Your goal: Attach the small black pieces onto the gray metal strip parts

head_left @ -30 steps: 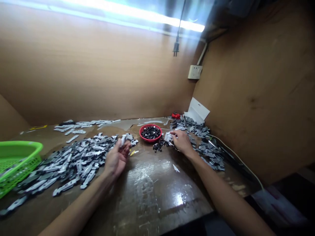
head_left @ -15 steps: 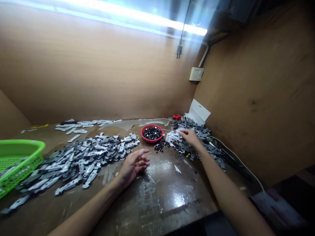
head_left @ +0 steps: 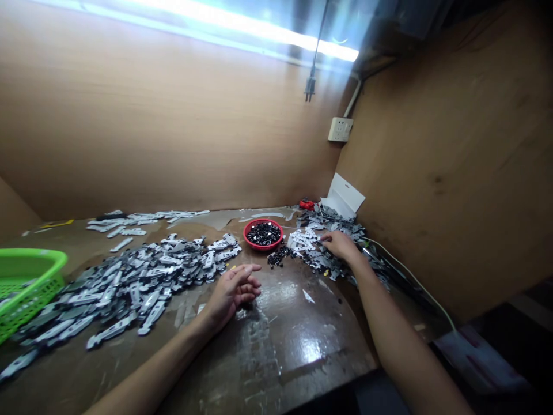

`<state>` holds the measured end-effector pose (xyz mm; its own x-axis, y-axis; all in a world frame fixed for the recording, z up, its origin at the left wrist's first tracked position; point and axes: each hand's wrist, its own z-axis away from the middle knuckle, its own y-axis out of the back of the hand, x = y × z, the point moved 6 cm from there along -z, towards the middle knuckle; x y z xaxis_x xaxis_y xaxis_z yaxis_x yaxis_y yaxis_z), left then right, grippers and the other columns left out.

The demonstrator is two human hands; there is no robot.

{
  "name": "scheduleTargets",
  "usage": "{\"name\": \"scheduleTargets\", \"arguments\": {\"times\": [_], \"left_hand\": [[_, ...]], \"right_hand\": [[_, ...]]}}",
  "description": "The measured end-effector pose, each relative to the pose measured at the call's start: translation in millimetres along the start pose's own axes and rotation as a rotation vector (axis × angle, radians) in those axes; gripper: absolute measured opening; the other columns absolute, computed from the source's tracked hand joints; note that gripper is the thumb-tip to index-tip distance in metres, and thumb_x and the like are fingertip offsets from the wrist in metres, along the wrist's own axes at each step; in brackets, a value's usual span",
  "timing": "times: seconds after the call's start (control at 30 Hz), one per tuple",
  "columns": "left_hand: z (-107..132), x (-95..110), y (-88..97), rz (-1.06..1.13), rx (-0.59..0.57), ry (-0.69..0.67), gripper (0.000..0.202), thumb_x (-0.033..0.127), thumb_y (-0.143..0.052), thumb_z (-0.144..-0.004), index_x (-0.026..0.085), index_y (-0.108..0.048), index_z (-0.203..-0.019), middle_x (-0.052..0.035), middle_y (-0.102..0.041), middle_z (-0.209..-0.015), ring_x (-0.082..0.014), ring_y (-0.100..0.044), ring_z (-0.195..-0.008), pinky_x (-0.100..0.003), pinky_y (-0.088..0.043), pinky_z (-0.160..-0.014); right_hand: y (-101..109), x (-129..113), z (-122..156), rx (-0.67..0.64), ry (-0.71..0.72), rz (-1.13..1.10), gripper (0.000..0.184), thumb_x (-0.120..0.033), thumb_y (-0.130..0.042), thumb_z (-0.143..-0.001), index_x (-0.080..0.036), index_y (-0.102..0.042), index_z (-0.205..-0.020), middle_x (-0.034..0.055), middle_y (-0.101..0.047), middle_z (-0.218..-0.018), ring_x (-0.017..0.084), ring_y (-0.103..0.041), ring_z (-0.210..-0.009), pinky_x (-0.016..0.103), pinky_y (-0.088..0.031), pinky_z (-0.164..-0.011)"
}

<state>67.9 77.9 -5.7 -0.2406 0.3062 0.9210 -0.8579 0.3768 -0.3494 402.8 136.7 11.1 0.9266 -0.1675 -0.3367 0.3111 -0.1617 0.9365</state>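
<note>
**Grey strips Heaped on the desk**

A green plastic basket sits far left. The strips look light and stiff, easiest taken by their edges. The left hand's fingers curl loosely, empty, just beside them. A red bowl holds small black parts. The right hand's fingers lie on a further pile of strips; any hold cannot be told.

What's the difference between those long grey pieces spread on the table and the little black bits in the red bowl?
The long grey pieces are much bigger and elongated, while the black bits are small and stubby. The grey pieces are pale and lie scattered in a wide spread on the table; the black bits are dark and heaped inside the red bowl. Both are loose parts in large numbers.
</note>
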Motion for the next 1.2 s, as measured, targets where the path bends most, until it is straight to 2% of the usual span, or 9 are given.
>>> {"name": "scheduleTargets", "arguments": {"times": [0.23,0.53,0.63,0.73,0.83,0.9,1.0,1.07,1.2], "left_hand": [[-1,-3,0.7,-0.017,-0.009,-0.005,0.039,0.04,-0.055,-0.08,0.013,-0.054,-0.107,-0.0052,-0.059,-0.075,-0.0121,-0.06,-0.062,-0.02,-0.046,-0.055],[-1,-4,0.1,-0.027,-0.03,-0.011,0.039,0.041,-0.055,-0.079,0.012,-0.054,-0.106,-0.0057,-0.059,-0.074,-0.0123,-0.061,-0.061,-0.019,-0.045,-0.053],[-1,-4,0.7,-0.025,-0.037,-0.018,0.039,0.041,-0.056,-0.079,0.013,-0.054,-0.105,-0.0057,-0.06,-0.074,-0.0128,-0.062,-0.061,-0.019,-0.045,-0.053],[-1,-4,0.6,-0.032,-0.044,-0.021,0.039,0.041,-0.056,-0.079,0.013,-0.054,-0.105,-0.0055,-0.06,-0.074,-0.013,-0.063,-0.062,-0.019,-0.045,-0.053],[-1,-3,0.6,-0.088,-0.021,-0.038,0.039,0.041,-0.057,-0.077,0.013,-0.054,-0.104,-0.0056,-0.06,-0.074,-0.0129,-0.063,-0.062,-0.019,-0.045,-0.053],[-2,-3,1.5,-0.174,0.027,-0.063,0.04,0.04,-0.061,-0.075,0.011,-0.054,-0.102,-0.006,-0.061,-0.074,-0.0139,-0.063,-0.063,-0.021,-0.047,-0.054],[0,-2,0.6,-0.306,0.081,-0.149,0.041,0.037,-0.065,-0.071,0.011,-0.054,-0.101,-0.0053,-0.061,-0.072,-0.0153,-0.062,-0.064,-0.025,-0.049,-0.056],[1,-1,-3.0,-0.353,0.058,-0.221,0.039,0.035,-0.067,-0.07,0.012,-0.054,-0.1,-0.0047,-0.061,-0.072,-0.0146,-0.062,-0.063,-0.025,-0.049,-0.056],[0,-2,-4.6,-0.338,0.003,-0.251,0.028,0.032,-0.066,-0.07,0.013,-0.055,-0.088,-0.0036,-0.061,-0.07,-0.0127,-0.061,-0.061,-0.023,-0.049,-0.056]], "right_hand": [[0,-17,5,-0.087,0.15,-0.015,0.016,-0.018,-0.061,-0.068,-0.024,-0.073,-0.076,0.0019,-0.069,-0.086,0.02,-0.06,-0.088,0.024,-0.041,-0.079],[-5,-21,6,-0.145,0.294,0.007,0.019,-0.016,-0.058,-0.068,-0.024,-0.073,-0.076,0.0028,-0.069,-0.086,0.02,-0.059,-0.089,0.028,-0.038,-0.084],[-6,-21,5,-0.139,0.32,0.02,0.015,-0.021,-0.059,-0.069,-0.022,-0.072,-0.074,0.0042,-0.068,-0.085,0.021,-0.058,-0.089,0.03,-0.037,-0.086],[4,-29,4,-0.053,0.352,-0.043,0.014,-0.026,-0.059,-0.071,-0.021,-0.071,-0.076,0.0054,-0.065,-0.093,0.022,-0.055,-0.095,0.034,-0.034,-0.09],[18,-51,10,0.077,0.38,-0.291,0.017,-0.031,-0.058,-0.074,-0.021,-0.069,-0.08,0.006,-0.061,-0.103,0.021,-0.053,-0.099,0.034,-0.034,-0.092],[18,-75,23,0.095,0.41,-0.509,0.019,-0.033,-0.057,-0.076,-0.02,-0.068,-0.082,0.0063,-0.058,-0.109,0.019,-0.053,-0.102,0.033,-0.035,-0.093],[-7,-126,52,-0.109,0.51,-0.703,0.016,-0.031,-0.062,-0.074,-0.019,-0.069,-0.082,0.0057,-0.059,-0.105,0.018,-0.053,-0.101,0.032,-0.035,-0.094],[-27,-155,73,-0.222,0.555,-0.768,0.014,-0.029,-0.064,-0.072,-0.019,-0.07,-0.08,0.0055,-0.059,-0.103,0.018,-0.055,-0.098,0.031,-0.038,-0.091],[-49,-181,94,-0.318,0.608,-0.821,0.016,-0.029,-0.06,-0.076,-0.02,-0.07,-0.085,0.0041,-0.062,-0.092,0.016,-0.057,-0.088,0.029,-0.042,-0.083]]}}
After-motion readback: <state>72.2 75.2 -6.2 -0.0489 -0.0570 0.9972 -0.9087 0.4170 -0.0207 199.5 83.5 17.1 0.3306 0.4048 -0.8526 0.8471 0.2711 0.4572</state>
